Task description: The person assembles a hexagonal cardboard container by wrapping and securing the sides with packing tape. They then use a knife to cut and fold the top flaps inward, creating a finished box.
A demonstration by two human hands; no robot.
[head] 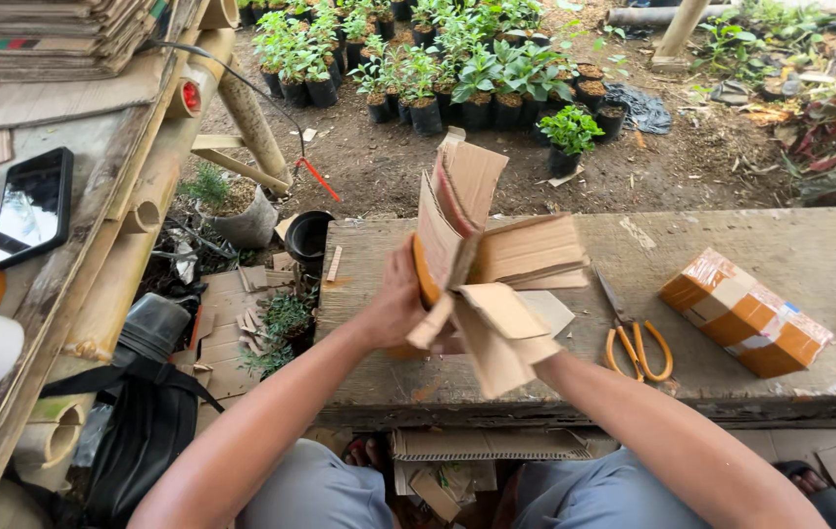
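Both hands are up over the wooden bench [830,255], folding a cardboard box [482,264]. The left hand [393,304] clamps its left wall; the right hand [457,343], mostly hidden, probably pinches underneath. Next, I'd judge, flaps need tucking flat.

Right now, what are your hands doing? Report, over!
Left hand grips the folded cardboard piece from its left side. Right hand mostly hidden under the flaps. Scissors and taped box lie apart on the wooden bench.
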